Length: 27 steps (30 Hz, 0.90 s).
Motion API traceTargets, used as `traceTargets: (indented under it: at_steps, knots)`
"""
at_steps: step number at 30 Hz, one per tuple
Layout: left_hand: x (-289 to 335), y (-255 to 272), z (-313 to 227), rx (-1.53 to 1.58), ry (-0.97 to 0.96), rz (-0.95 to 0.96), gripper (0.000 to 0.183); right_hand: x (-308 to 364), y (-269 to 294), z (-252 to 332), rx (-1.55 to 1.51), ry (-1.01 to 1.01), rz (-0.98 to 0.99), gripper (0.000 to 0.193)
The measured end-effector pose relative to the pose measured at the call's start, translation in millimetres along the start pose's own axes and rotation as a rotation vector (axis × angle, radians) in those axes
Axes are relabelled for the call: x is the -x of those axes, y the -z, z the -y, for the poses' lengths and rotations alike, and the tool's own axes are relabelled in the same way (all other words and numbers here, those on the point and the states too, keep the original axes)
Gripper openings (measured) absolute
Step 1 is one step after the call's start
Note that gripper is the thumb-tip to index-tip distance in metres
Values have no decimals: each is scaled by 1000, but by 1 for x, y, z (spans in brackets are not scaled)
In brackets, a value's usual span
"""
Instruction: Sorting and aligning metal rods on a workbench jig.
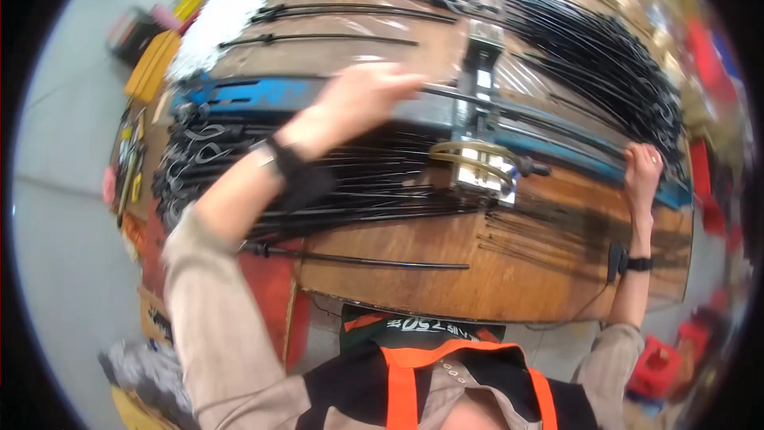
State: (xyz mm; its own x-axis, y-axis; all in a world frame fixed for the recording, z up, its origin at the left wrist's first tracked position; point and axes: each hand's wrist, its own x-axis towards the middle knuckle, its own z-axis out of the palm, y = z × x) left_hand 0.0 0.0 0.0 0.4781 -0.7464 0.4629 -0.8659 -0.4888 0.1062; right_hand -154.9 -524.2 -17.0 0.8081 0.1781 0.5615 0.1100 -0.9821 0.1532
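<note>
A long black cable (pixel 549 121) stretches along a blue metal rail fixture (pixel 247 95). My left hand (pixel 370 94), slightly blurred, is closed around the cable to the left of the fixture's centre. Farther right, my right hand (pixel 643 169) has its fingers closed on the cable near the rail's right end. Between my hands stands a metal clamp unit (pixel 477 111) that the cable passes through. A looped yellowish hose (pixel 469 158) hangs at its near side.
Bundles of black cables (pixel 350 171) lie near the rail, with another heap (pixel 605 56) at the far right. One separate cable (pixel 382 261) rests at the wooden table's (pixel 398 291) near edge. White small parts (pixel 219 28) are piled far left, and red bins (pixel 656 366) stand right of the table.
</note>
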Motion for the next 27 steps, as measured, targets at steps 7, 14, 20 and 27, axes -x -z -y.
traceTargets:
  at_steps: [7, 14, 20, 27]
  knots:
    - [-24, -25, -7, -14, 123, 55, 17, 15, -28, -10, -98, -113, -26, 11]
    - [-37, -37, -18, 149, 169, -1, 21, 13, -39, -7, -77, -100, -122, 12]
    - [-36, -36, -26, 256, 194, -73, 20, 22, -29, -8, -75, -185, -40, 11]
    - [-41, -37, -25, 90, 212, 138, 16, -2, 14, 123, -90, 92, -140, 28]
